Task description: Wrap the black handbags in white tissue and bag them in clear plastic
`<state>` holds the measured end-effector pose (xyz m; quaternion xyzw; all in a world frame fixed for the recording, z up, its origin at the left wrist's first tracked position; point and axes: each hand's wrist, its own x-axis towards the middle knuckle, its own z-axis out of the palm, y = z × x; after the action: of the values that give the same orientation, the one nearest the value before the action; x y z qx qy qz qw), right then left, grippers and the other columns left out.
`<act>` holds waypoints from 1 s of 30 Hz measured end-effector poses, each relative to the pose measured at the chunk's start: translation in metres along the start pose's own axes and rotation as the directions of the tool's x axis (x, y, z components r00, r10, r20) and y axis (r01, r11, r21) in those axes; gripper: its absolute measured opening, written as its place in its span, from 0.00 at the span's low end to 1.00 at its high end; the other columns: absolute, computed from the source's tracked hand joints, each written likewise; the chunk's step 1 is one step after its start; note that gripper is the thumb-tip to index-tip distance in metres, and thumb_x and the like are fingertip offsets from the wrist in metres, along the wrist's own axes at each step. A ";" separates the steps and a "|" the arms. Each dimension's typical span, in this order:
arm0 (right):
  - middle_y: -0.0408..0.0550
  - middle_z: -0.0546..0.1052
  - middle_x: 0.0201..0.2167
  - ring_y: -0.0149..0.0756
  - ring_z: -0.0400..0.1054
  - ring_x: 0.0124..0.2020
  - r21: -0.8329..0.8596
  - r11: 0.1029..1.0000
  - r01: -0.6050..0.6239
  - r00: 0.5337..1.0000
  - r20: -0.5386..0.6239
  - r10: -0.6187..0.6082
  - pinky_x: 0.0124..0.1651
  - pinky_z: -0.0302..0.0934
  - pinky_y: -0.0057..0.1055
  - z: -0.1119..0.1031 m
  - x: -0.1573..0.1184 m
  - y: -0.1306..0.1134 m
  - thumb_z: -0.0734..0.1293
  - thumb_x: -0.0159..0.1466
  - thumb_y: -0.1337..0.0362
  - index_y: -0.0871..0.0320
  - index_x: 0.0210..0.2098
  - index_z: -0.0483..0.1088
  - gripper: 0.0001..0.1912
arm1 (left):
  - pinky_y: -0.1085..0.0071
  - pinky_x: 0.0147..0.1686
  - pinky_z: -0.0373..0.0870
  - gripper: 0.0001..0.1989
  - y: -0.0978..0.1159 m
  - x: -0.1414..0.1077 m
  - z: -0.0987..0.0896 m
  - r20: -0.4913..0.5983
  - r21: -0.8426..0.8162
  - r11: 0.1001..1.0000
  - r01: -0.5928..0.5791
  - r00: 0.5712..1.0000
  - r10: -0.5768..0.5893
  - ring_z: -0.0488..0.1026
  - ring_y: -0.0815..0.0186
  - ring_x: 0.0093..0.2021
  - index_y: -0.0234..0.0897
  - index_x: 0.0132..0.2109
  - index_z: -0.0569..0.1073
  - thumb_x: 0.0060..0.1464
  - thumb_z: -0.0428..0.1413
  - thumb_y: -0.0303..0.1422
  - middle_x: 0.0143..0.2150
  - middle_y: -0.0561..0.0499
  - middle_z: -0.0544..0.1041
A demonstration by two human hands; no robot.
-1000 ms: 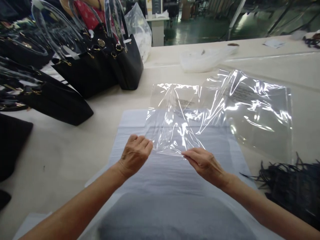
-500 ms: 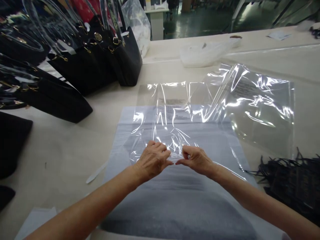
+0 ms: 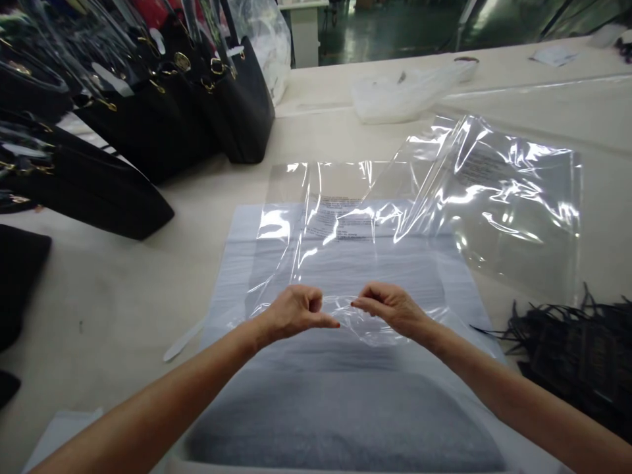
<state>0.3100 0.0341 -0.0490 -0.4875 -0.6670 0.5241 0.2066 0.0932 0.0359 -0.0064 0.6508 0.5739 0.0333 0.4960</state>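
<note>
While the clear bag (image 3: 336, 257) is pinched by the right hand (image 3: 395, 308), whether it is gripped by the half-curled left hand (image 3: 293, 311) cannot be told.

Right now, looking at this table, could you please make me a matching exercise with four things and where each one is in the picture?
Things:
1. Handbags
2. Clear plastic nearest the hands
3. Stringy pile
4. Whitish crumpled plastic

Places:
A. Lower right, reaching the picture's edge
B. Toward the far edge of the table, right of centre
C. Upper left, in a group
D. Middle, partly over a blue-grey sheet

Pairs: 1-C, 2-D, 3-A, 4-B
</note>
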 end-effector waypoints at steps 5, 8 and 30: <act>0.39 0.65 0.19 0.26 0.54 0.19 -0.469 0.783 0.409 0.874 -0.046 -0.484 0.24 0.50 0.25 0.000 -0.007 -0.001 0.58 0.66 0.53 0.58 0.27 0.64 0.17 | 0.74 0.22 0.49 0.22 -0.003 0.002 0.002 -0.025 0.213 0.972 -0.100 0.994 0.108 0.53 0.73 0.20 0.36 0.19 0.55 0.50 0.58 0.39 0.17 0.61 0.54; 0.41 0.67 0.20 0.27 0.58 0.20 -0.627 0.529 0.572 0.753 0.145 -0.642 0.25 0.50 0.26 -0.004 -0.013 -0.002 0.59 0.66 0.57 0.59 0.30 0.65 0.13 | 0.73 0.24 0.52 0.09 -0.009 -0.003 0.001 0.010 0.574 0.803 -0.161 0.982 0.190 0.64 0.70 0.24 0.37 0.27 0.64 0.50 0.57 0.31 0.23 0.58 0.67; 0.48 0.75 0.27 0.35 0.68 0.26 -0.395 0.865 -0.309 0.758 -0.651 -0.027 0.25 0.60 0.30 -0.054 -0.104 0.059 0.66 0.56 0.60 0.56 0.32 0.71 0.08 | 0.71 0.25 0.56 0.13 -0.105 -0.070 -0.066 -0.673 0.151 0.825 0.544 0.668 -0.317 0.71 0.58 0.33 0.36 0.23 0.65 0.54 0.50 0.34 0.26 0.46 0.71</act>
<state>0.4234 -0.0305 -0.0579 -0.7216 -0.6251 0.1597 0.2512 -0.0460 0.0058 -0.0084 0.5203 0.8400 0.0259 0.1516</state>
